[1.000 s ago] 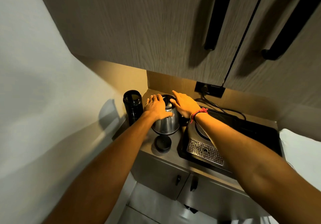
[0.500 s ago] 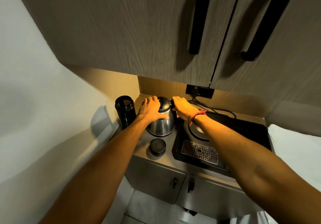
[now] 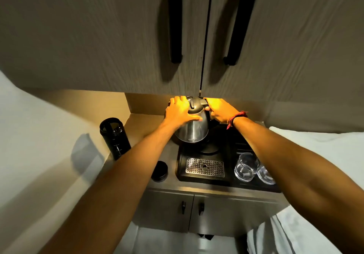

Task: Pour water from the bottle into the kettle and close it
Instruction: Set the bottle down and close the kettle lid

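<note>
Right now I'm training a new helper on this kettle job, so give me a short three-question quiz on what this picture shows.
1. True or false: the black cylindrical bottle has its cap on.
2. Which hand rests on the steel body of the stainless steel kettle: A) left hand B) right hand?
3. Fill in: the round black cap lies on the counter, left of the black ____.

Key: 1. False, its mouth is open. 2. A; the right hand is at the kettle's black handle. 3. The black tray with the perforated metal grille.
</note>
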The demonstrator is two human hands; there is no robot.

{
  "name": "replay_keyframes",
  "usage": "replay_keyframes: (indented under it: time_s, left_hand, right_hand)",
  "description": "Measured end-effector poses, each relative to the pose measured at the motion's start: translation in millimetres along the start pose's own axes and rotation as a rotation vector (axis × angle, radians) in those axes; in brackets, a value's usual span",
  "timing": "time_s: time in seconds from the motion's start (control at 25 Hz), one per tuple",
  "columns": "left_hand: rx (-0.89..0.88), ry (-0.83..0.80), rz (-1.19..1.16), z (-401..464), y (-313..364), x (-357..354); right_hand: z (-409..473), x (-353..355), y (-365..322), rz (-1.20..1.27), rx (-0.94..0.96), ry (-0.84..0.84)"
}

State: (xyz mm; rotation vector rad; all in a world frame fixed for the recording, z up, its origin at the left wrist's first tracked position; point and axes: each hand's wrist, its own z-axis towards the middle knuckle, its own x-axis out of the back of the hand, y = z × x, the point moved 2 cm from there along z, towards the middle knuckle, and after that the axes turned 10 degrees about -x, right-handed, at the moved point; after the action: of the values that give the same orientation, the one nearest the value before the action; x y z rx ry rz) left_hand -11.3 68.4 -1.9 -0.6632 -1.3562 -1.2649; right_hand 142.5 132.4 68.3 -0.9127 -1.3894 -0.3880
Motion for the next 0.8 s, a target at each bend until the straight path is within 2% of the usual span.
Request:
replay_keyframes:
  time_s: [0.2, 0.52, 0.68, 0.76, 0.8]
  left_hand:
    - [-0.102, -0.061, -0.051, 11.0, 39.7, -29.3]
    - [-0.182, -0.108, 0.051, 18.9, 48.9, -35.9]
    - [-0.227, -0.037, 0.042, 10.4, 30.3, -21.1]
    - [-0.25, 0.019, 0.11, 0.7, 13.8, -6.0]
    - [-0.242, 0.035, 0.184, -4.4, 3.7, 2.6]
  right_hand:
    - [31.9, -32.9, 72.6, -0.06, -0.049, 0.025]
    - [43.3, -58.7, 102.6, -0.019, -0.048, 0.047]
    - [34.7, -55.8, 82.4, -0.054, 0.11, 0.393]
    - [32.7, -61.4, 54.8, -0.173, 0.282, 0.466]
    - [34.2, -68.2, 39.9, -0.249, 0.357, 0.452]
